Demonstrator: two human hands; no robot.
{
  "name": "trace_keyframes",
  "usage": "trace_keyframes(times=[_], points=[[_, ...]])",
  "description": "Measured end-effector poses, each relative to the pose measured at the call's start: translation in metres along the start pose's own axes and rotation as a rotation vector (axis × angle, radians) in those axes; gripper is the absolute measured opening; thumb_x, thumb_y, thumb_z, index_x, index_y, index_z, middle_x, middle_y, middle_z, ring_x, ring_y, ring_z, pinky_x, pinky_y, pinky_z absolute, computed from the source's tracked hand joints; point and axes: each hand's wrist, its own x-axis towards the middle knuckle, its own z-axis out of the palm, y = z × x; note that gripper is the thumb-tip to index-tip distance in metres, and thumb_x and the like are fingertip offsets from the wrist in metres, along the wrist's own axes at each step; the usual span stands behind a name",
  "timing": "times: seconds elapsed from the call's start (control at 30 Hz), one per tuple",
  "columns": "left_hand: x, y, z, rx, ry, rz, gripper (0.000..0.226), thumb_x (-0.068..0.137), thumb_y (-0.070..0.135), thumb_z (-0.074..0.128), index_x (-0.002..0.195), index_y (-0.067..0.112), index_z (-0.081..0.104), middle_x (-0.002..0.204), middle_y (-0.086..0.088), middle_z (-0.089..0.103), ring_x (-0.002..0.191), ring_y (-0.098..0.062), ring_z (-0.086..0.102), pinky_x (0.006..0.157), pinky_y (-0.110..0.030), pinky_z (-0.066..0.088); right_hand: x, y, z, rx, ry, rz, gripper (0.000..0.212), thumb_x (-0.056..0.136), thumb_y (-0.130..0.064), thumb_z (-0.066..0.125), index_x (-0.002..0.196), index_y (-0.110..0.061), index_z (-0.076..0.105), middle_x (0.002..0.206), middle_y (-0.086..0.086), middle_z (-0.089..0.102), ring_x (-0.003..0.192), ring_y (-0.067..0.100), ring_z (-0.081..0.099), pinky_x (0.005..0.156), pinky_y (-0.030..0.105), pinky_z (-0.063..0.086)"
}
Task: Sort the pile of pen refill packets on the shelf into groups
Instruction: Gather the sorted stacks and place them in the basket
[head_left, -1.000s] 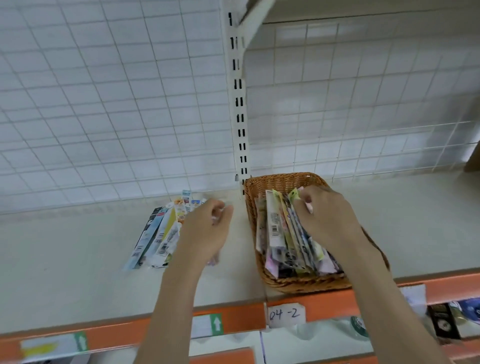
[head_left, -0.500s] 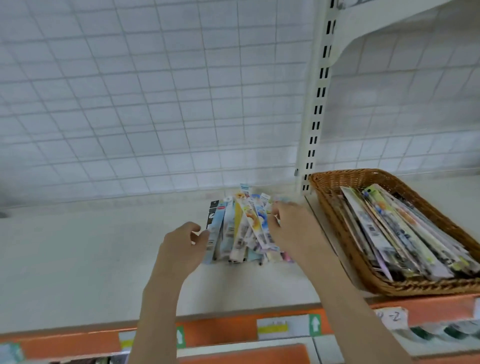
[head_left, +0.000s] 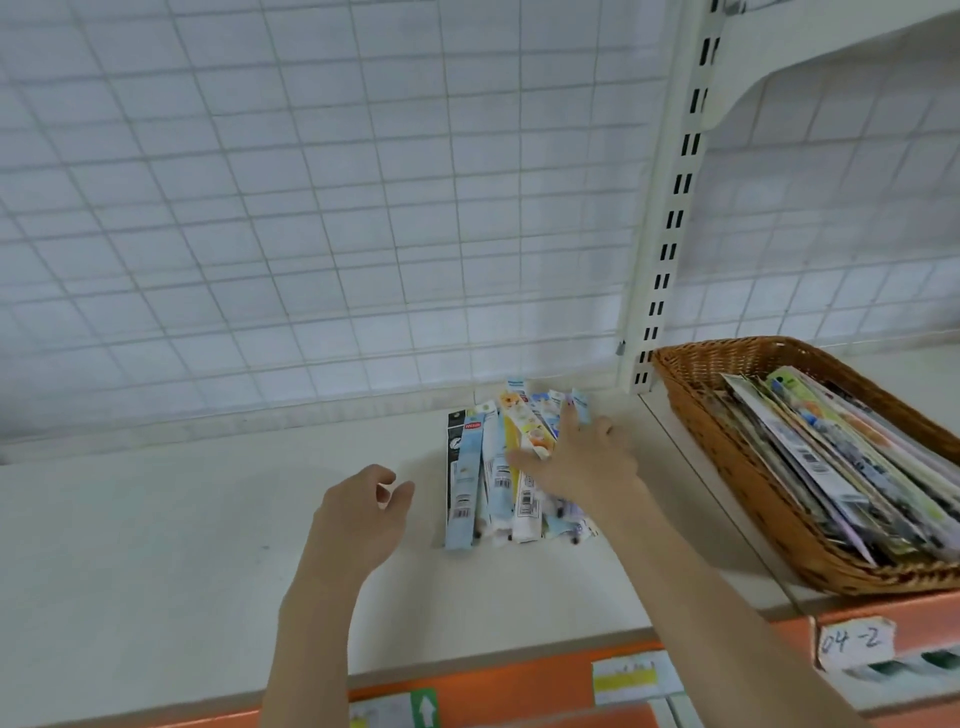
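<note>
- The right hand (head_left: 582, 462) lies flat on a fanned group of pen refill packets (head_left: 498, 467) on the cream shelf (head_left: 156, 545), fingers straight and spread, pressing on the packets rather than curling round any of them.
- The left hand (head_left: 363, 514) hovers just left of that group, apart from it, with fingers loosely curled and nothing between them.
- The group lies near the back of the shelf, close to the white wire-grid panel (head_left: 311, 208); the packets run roughly front to back, side by side and partly overlapping.
- At its left edge sits a black packet (head_left: 455, 457), then a pale blue one with a red label (head_left: 470, 467), then white ones, and a yellow packet (head_left: 522, 421) angled across under the right hand's fingers.
- To the right, beyond the slotted white upright (head_left: 670, 223), a wicker basket (head_left: 737, 467) stands on the shelf, well apart from the hands, and holds a thick pile of further packets (head_left: 841, 457) leaning lengthwise.
- Along the shelf's front runs an orange edge strip (head_left: 493, 680) with a handwritten tag (head_left: 854, 642) reading "04-2" below the basket, and a yellow-and-white label (head_left: 631, 675) further left.
</note>
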Motion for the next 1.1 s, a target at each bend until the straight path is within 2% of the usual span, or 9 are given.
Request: trace_keyframes(times=[0.13,0.3,0.4,0.43,0.5,0.7,0.83,0.97,1.1], points=[[-0.004,-0.004,0.001,-0.043,0.011,0.034,0.032,0.092,0.033,0.053,0.117,0.014,0.059,0.105,0.000,0.063,0.093,-0.020,0.060,0.088,-0.033,0.049,-0.005,0.001,0.010,0.013,0.076,-0.008,0.084,0.085,-0.070,0.035,0.149,-0.020,0.014,0.142,0.019,0.029,0.128,0.037,0.031,0.100,0.046,0.034],[-0.009,-0.002,0.006,-0.085,0.021,0.056,0.029,0.092,0.032,0.054,0.116,0.017,0.060,0.100,0.003,0.061,0.084,-0.014,0.059,0.080,-0.029,0.049,-0.005,0.008,0.006,0.323,0.083,-0.008,0.077,0.084,-0.043,0.060,0.142,-0.018,0.016,0.120,0.017,0.048,0.106,0.033,0.051,0.090,0.040,0.047],[-0.008,0.002,0.010,-0.096,0.020,0.063,0.028,0.091,0.032,0.054,0.115,0.017,0.060,0.098,0.004,0.061,0.082,-0.013,0.059,0.079,-0.028,0.048,-0.005,0.016,-0.004,0.562,0.013,-0.005,0.079,0.080,-0.018,0.067,0.137,-0.019,0.013,0.096,0.007,0.060,0.081,0.022,0.062,0.066,0.035,0.054],[-0.008,0.003,0.011,-0.093,0.019,0.064,0.029,0.091,0.033,0.054,0.115,0.017,0.060,0.099,0.004,0.061,0.082,-0.014,0.059,0.080,-0.028,0.048,-0.007,0.019,-0.008,0.614,-0.017,-0.006,0.081,0.080,-0.011,0.067,0.138,-0.020,0.011,0.089,0.004,0.060,0.073,0.017,0.061,0.056,0.029,0.050],[-0.008,0.006,0.014,-0.081,0.012,0.066,0.030,0.091,0.033,0.053,0.116,0.017,0.060,0.100,0.004,0.061,0.084,-0.014,0.059,0.081,-0.028,0.048,-0.010,0.025,-0.014,0.650,-0.042,-0.009,0.085,0.079,-0.003,0.065,0.140,-0.022,0.010,0.085,0.002,0.058,0.066,0.013,0.058,0.048,0.023,0.042],[-0.007,0.019,0.023,0.003,-0.015,0.018,0.039,0.092,0.038,0.050,0.124,0.016,0.055,0.114,-0.002,0.062,0.103,-0.021,0.058,0.084,-0.030,0.045,-0.018,0.042,-0.020,0.626,-0.001,-0.017,0.071,0.079,-0.001,0.063,0.133,-0.020,0.019,0.087,0.004,0.059,0.067,0.014,0.058,0.048,0.026,0.041],[-0.006,0.038,0.031,0.139,-0.013,-0.068,0.056,0.091,0.050,0.045,0.126,0.007,0.046,0.119,-0.011,0.056,0.113,-0.029,0.051,0.090,-0.037,0.044,-0.026,0.060,-0.025,0.616,0.095,-0.033,0.066,0.083,-0.008,0.057,0.134,-0.022,0.017,0.089,0.006,0.058,0.068,0.020,0.058,0.052,0.030,0.045],[-0.003,0.069,0.044,0.247,-0.109,-0.118,0.084,0.078,0.074,0.041,0.128,0.007,0.039,0.125,-0.016,0.047,0.119,-0.033,0.043,0.094,-0.040,0.040,-0.037,0.078,-0.029,0.604,0.115,-0.084,0.069,0.086,-0.004,0.051,0.140,-0.022,0.011,0.071,0.001,0.048,0.049,0.014,0.043,0.042,0.021,0.030],[0.002,0.103,0.062,0.381,-0.221,-0.146,0.113,0.064,0.090,0.033,0.147,0.013,0.017,0.139,-0.018,0.037,0.128,-0.034,0.035,0.099,-0.042,0.036,-0.043,0.091,-0.028,0.664,0.160,-0.099,0.072,0.088,0.000,0.050,0.144,-0.020,0.010,0.096,0.005,0.058,0.057,0.008,0.052,0.039,0.013,0.034]])
